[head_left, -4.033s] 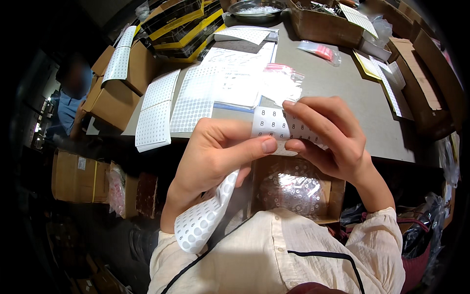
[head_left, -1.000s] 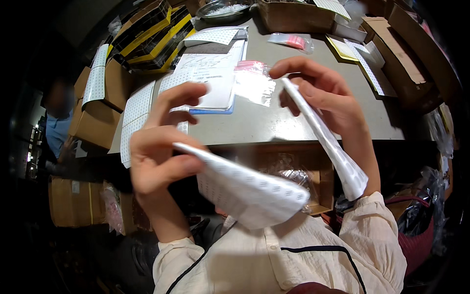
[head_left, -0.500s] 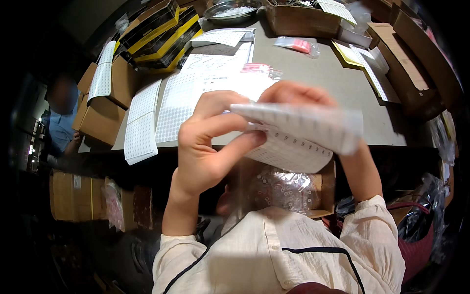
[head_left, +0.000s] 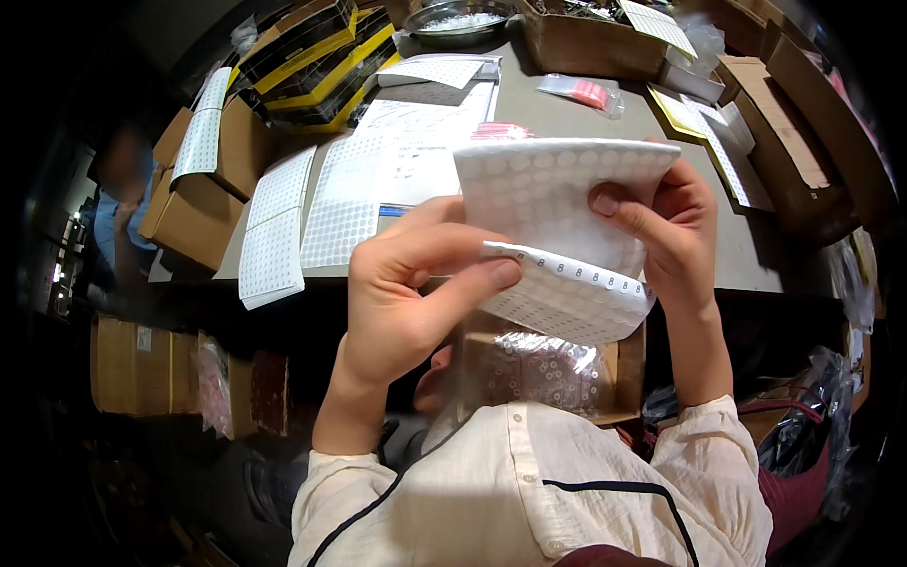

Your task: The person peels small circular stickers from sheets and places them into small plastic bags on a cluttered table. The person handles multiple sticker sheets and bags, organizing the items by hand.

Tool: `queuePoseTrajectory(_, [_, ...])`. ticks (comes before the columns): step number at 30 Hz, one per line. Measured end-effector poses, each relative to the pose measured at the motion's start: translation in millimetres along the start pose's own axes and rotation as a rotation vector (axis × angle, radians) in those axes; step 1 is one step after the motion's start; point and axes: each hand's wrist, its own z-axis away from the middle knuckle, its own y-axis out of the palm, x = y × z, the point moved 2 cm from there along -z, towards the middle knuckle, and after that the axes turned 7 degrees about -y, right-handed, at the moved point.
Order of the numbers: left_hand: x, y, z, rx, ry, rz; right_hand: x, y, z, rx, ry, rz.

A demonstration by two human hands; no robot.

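Note:
A white sheet of round stickers is held up over the table's near edge, bent so that its upper part stands and its printed lower part curls toward me. My left hand pinches the fold's left end between thumb and forefinger. Gripping the right side of the upper part is my right hand, its thumb flat on the near face and its other fingers behind. Whether this is one folded sheet or two, I cannot tell. Below it, a cardboard box holds a clear bag of small ring-shaped parts.
More sticker sheets and a stack bound with a band lie to the left. Pink-striped plastic bags, a metal bowl and cardboard boxes stand farther back. A person in blue is at far left.
My right hand has turned the upper part of the sheet upright and now grips its right side, thumb in front. The left hand keeps its pinch at nearly the same place.

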Motion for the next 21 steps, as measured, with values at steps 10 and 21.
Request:
queuePoseTrajectory(10, [-1, -13, 4, -0.074, -0.134, -0.120, -14, 4, 10, -0.074, -0.174, 0.041])
queuePoseTrajectory(21, [-23, -15, 9, 0.091, -0.120, -0.079, -2, -1, 2, 0.553, -0.625, 0.442])
